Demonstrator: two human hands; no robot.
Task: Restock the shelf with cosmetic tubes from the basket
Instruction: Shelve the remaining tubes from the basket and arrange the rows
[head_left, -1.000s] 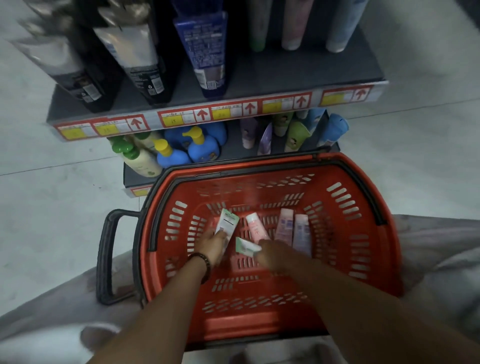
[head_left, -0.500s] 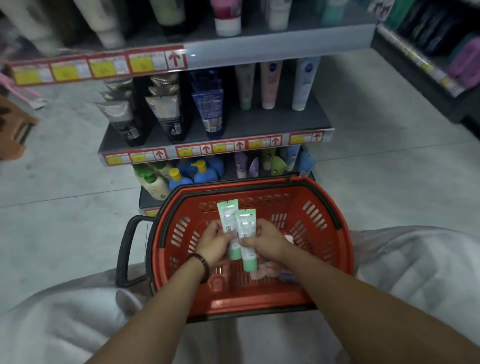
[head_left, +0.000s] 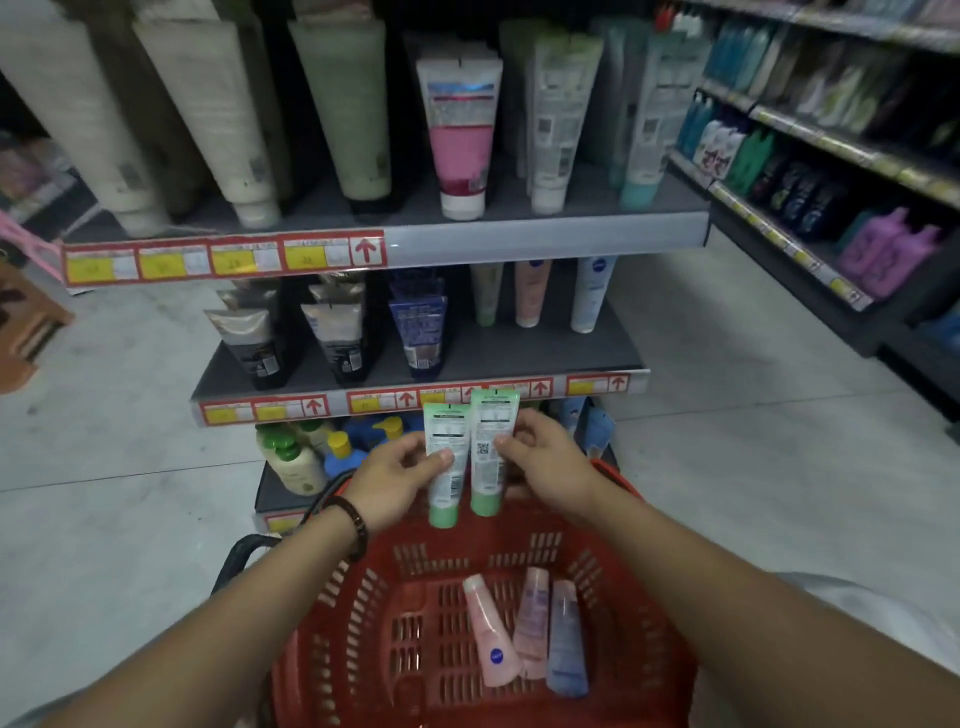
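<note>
- The left hand (head_left: 400, 480) grips one green-capped white tube (head_left: 443, 462), thumb across the printed back and the fingers (head_left: 415, 447) curled behind it.
- The right hand (head_left: 545, 462) grips a second green tube (head_left: 489, 457) the same way, its fingertips pressed on the label beside the QR code.
- Both tubes stand upright, caps down, crimped ends up, side by side and touching or nearly so, held above the far rim of the red basket (head_left: 363, 623).
- Their top ends overlap the price strip (head_left: 405, 400) on the front edge of the middle shelf (head_left: 467, 353).
- A dark beaded bracelet (head_left: 353, 525) circles the left wrist.
- On the basket floor lie three more tubes close together: a pink tube (head_left: 491, 634) with a round blue logo, a pale pink-lilac tube (head_left: 532, 623) and a light blue tube (head_left: 565, 644), caps pointing to the far side.
- The basket's black handle (head_left: 239, 558) hangs off its left side.
- The middle shelf carries dark tubes (head_left: 254, 348) at its left, a blue tube (head_left: 421, 332) in the middle and pale tubes (head_left: 530, 296) towards the right edge.
- The upper shelf (head_left: 519, 234) holds larger tubes, among them a pink-and-white tube (head_left: 460, 135).
- The bottom shelf, just behind the basket, holds pump bottles (head_left: 296, 457) with green and yellow tops.
</note>
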